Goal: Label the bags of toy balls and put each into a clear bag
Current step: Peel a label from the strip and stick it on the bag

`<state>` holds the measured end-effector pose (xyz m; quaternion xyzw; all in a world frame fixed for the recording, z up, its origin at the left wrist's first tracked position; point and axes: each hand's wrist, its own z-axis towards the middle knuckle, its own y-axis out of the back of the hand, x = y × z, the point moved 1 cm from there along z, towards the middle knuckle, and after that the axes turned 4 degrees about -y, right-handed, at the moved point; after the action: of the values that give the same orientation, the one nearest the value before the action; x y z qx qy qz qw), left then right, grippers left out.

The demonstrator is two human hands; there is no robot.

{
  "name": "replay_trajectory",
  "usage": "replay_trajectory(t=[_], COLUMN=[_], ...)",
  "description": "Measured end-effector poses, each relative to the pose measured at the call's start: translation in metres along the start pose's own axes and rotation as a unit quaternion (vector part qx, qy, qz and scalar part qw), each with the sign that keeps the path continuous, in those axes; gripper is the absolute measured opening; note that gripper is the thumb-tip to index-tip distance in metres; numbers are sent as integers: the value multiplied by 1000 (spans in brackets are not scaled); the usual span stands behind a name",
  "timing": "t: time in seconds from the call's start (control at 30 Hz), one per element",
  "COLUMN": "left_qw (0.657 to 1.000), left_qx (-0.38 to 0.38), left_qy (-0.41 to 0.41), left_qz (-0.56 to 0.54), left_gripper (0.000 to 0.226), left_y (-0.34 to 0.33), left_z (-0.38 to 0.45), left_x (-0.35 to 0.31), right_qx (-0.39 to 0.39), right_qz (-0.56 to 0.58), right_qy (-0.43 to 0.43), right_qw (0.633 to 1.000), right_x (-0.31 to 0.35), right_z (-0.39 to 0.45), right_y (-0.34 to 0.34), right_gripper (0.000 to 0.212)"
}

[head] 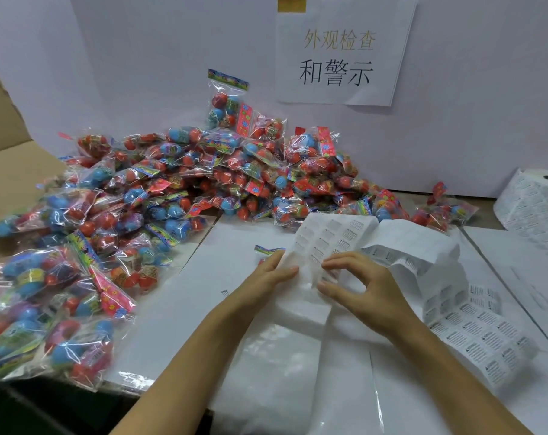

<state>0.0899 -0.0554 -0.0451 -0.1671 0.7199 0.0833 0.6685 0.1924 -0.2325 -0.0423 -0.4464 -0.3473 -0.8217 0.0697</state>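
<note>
A large heap of toy ball bags (178,189), clear packets of red and blue balls with bright header cards, covers the left and back of the white table (203,277). A long strip of printed labels (338,237) runs across the middle to the right. My left hand (266,277) holds the strip's left edge, and one ball bag (268,250) peeks out beneath it. My right hand (357,287) pinches at the strip with thumb and fingers curled. A stack of clear bags (282,365) lies under my forearms.
A label roll (536,202) stands at the far right. An open cardboard box (12,164) sits at the left behind the heap. A paper sign (338,58) hangs on the white back wall. The table's front edge is at the lower left.
</note>
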Motion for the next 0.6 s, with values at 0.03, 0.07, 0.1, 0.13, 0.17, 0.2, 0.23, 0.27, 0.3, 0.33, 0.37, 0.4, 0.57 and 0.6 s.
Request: replay_trajectory(t=[0.03,0.07,0.1,0.13,0.17,0.2,0.23,0.27,0.3,0.33,0.37,0.4,0.57,0.6], left_qw=[1000,1000,1000,1000,999,999,998,999,999,998,998,998,996,995], left_qx=[-9,-15,-11,2,23,38,42,37,32,24,19,12,7,7], left_qy=[6,11,11,7,3,0,-5,-10,-22,-33,-44,-52,-82,-87], left_qz=[-7,-8,1,13,27,32,36,36,38,39,40,39,41,40], left_gripper=[32,30,27,22,17,17,23,29,33,37,40,41,37,39], left_y=[0,0,0,-1,0,0,1,1,2,2,2,1,-1,-2], left_z=[0,-1,-2,-3,-3,-4,-3,-2,-1,-1,-1,0,1,0], left_x=[1,1,0,-1,1,3,6,8,10,11,12,13,16,17], right_qx=[-7,-12,-16,-20,-24,-27,-30,-31,-32,-31,-31,-33,-43,-44], right_qz=[0,-3,-10,-18,-24,-26,-29,-34,-39,-42,-41,-40,-30,-29], right_qy=[2,4,6,7,9,10,10,9,7,7,7,8,24,27], right_qw=[1000,1000,1000,1000,999,999,999,999,999,999,999,999,998,998], right_x=[0,0,-1,-1,-2,-3,-4,-5,-5,-6,-5,-5,-3,-2], right_z=[0,0,1,1,1,2,2,2,2,2,1,1,-1,-1], right_y=[-1,-2,-3,-4,-4,-5,-5,-5,-5,-6,-7,-8,-12,-12], right_gripper=[24,22,19,17,15,14,13,12,12,12,12,12,11,10])
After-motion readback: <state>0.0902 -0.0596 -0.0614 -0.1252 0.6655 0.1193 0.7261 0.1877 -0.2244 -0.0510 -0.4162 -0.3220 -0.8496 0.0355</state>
